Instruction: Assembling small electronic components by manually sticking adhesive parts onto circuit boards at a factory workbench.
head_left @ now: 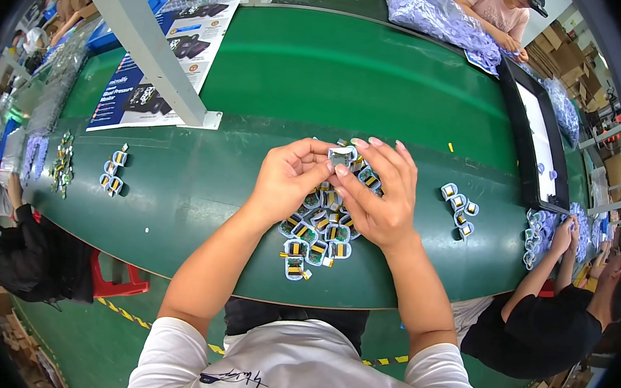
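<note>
In front of me, my left hand [288, 178] and my right hand [381, 198] pinch one small pale casing with a grey window-like face [341, 155] between thumbs and fingers. It is held just above the far part of a pile. That pile of small light-blue casings [316, 251] lies on the green table between my forearms. Green circuit boards and black-and-yellow parts show inside several of them. My right hand hides part of the pile. The fingers of my right hand reach over the held casing, the upper ones extended.
Small groups of similar casings lie left [113, 171] and right [459, 210]. Loose circuit boards [63, 163] are farther left. A grey post [144, 35] stands on a printed poster [125, 99]. At right are a black-framed panel [537, 139] and a bag of lilac parts [441, 22]. Co-workers sit around.
</note>
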The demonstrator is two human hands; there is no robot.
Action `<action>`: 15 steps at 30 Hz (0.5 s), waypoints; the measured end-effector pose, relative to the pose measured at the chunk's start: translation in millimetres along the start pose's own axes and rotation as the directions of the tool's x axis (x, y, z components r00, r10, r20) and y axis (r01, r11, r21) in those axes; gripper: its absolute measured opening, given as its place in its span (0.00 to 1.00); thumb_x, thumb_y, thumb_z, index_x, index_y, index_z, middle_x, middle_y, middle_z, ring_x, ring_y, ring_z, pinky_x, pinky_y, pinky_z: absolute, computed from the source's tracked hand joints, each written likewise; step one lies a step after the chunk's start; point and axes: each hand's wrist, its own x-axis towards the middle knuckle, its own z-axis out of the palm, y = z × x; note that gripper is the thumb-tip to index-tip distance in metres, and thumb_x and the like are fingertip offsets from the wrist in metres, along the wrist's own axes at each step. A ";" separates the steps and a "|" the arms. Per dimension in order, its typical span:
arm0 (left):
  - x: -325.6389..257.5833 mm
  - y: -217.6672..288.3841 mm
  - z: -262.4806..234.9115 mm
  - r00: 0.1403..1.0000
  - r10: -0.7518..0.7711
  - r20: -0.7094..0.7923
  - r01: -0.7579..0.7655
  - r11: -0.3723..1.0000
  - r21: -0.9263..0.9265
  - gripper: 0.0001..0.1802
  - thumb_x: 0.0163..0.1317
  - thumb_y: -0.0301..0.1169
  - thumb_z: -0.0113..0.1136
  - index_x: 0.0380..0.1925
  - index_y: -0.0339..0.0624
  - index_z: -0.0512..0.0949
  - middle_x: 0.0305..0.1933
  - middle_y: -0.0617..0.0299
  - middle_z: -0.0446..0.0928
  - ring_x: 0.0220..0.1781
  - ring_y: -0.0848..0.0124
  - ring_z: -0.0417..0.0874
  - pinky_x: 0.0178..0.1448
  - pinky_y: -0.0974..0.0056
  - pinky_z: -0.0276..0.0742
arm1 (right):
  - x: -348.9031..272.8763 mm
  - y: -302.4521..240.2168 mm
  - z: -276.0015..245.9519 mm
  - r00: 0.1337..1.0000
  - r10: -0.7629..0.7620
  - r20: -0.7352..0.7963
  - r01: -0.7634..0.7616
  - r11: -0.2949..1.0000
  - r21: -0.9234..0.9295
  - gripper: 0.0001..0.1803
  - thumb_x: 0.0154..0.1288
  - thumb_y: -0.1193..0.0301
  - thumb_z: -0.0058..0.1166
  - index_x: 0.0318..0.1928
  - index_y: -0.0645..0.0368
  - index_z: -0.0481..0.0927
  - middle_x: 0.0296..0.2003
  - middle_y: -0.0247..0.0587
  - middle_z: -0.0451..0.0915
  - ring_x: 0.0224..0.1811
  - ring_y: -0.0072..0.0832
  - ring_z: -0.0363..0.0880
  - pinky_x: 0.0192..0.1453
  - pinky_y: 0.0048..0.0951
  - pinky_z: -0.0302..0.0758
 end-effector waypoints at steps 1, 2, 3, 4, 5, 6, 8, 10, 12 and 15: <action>-0.2 0.7 -0.1 1.000 0.001 -0.001 -0.001 1.000 -0.001 0.13 0.76 0.19 0.58 0.57 0.27 0.79 0.49 0.51 0.87 0.48 0.69 0.90 0.55 0.64 0.87 | 0.1 -0.4 0.0 1.000 -0.002 0.001 0.002 1.000 -0.010 0.19 0.58 0.69 0.73 0.52 0.46 0.91 0.64 0.46 0.81 0.66 0.46 0.79 0.74 0.57 0.67; -0.2 1.7 0.2 1.000 -0.012 0.001 0.012 1.000 -0.005 0.13 0.76 0.19 0.58 0.57 0.27 0.79 0.49 0.51 0.87 0.48 0.68 0.90 0.55 0.63 0.87 | -0.2 -0.4 0.2 1.000 -0.003 0.002 0.003 1.000 -0.010 0.19 0.58 0.69 0.73 0.52 0.46 0.91 0.64 0.46 0.81 0.66 0.46 0.79 0.74 0.57 0.67; -0.2 2.7 0.4 1.000 -0.024 0.002 0.024 1.000 -0.010 0.13 0.76 0.20 0.58 0.57 0.27 0.79 0.49 0.51 0.87 0.48 0.68 0.90 0.55 0.63 0.87 | -0.8 -0.2 0.6 1.000 0.001 -0.001 -0.001 1.000 -0.011 0.20 0.59 0.68 0.73 0.53 0.45 0.90 0.64 0.43 0.82 0.67 0.44 0.79 0.75 0.57 0.67; -0.2 3.6 0.8 1.000 -0.023 0.001 0.023 1.000 -0.011 0.13 0.76 0.20 0.58 0.57 0.27 0.79 0.49 0.51 0.87 0.48 0.68 0.90 0.55 0.63 0.87 | -1.1 -0.2 0.8 1.000 0.005 -0.003 -0.005 1.000 -0.012 0.21 0.60 0.67 0.73 0.55 0.43 0.89 0.64 0.40 0.82 0.68 0.43 0.78 0.76 0.57 0.66; -0.2 4.4 0.9 0.999 -0.037 0.001 0.037 0.999 -0.017 0.12 0.76 0.20 0.58 0.56 0.27 0.80 0.49 0.51 0.87 0.48 0.68 0.90 0.55 0.63 0.87 | -1.0 -0.4 0.9 1.000 0.005 -0.003 -0.005 1.000 -0.012 0.21 0.60 0.67 0.73 0.55 0.43 0.89 0.64 0.40 0.82 0.68 0.43 0.78 0.76 0.57 0.66; 0.0 5.3 1.1 0.999 -0.052 0.000 0.052 0.998 -0.024 0.12 0.76 0.21 0.58 0.55 0.27 0.80 0.49 0.51 0.87 0.48 0.67 0.91 0.54 0.63 0.87 | -0.9 -0.7 0.9 1.000 0.010 -0.001 -0.010 1.000 -0.013 0.20 0.61 0.67 0.73 0.55 0.44 0.89 0.64 0.40 0.82 0.68 0.43 0.78 0.76 0.57 0.66; 0.6 9.5 -0.3 0.995 -0.100 0.025 0.101 0.993 -0.068 0.11 0.76 0.22 0.59 0.53 0.27 0.80 0.48 0.51 0.87 0.47 0.67 0.91 0.54 0.63 0.87 | -0.3 -1.5 0.6 1.000 0.017 0.002 -0.017 1.000 -0.014 0.20 0.61 0.66 0.72 0.55 0.44 0.89 0.64 0.40 0.82 0.68 0.43 0.78 0.76 0.57 0.65; 0.4 10.1 -3.4 0.988 -0.148 0.052 0.153 0.982 -0.112 0.10 0.76 0.22 0.59 0.52 0.27 0.80 0.48 0.51 0.87 0.46 0.66 0.91 0.54 0.62 0.87 | 0.9 -2.6 0.9 1.000 0.028 0.004 -0.028 1.000 -0.002 0.20 0.62 0.65 0.71 0.56 0.45 0.89 0.65 0.40 0.82 0.68 0.43 0.78 0.76 0.58 0.65; 0.6 10.1 -6.3 0.978 -0.203 0.057 0.209 0.964 -0.162 0.08 0.75 0.24 0.60 0.49 0.32 0.80 0.46 0.54 0.87 0.44 0.67 0.91 0.51 0.63 0.87 | 1.1 -3.5 1.8 0.999 0.030 0.016 -0.030 1.000 0.003 0.20 0.63 0.64 0.71 0.56 0.45 0.90 0.65 0.40 0.81 0.69 0.43 0.78 0.76 0.58 0.65; 0.3 11.5 -5.7 0.976 -0.210 0.055 0.216 0.963 -0.162 0.07 0.75 0.24 0.59 0.49 0.32 0.80 0.46 0.54 0.88 0.43 0.67 0.91 0.51 0.63 0.87 | -0.7 -1.6 3.0 0.999 0.014 0.035 -0.014 1.000 0.006 0.21 0.61 0.64 0.72 0.56 0.48 0.89 0.65 0.44 0.80 0.69 0.46 0.77 0.76 0.60 0.65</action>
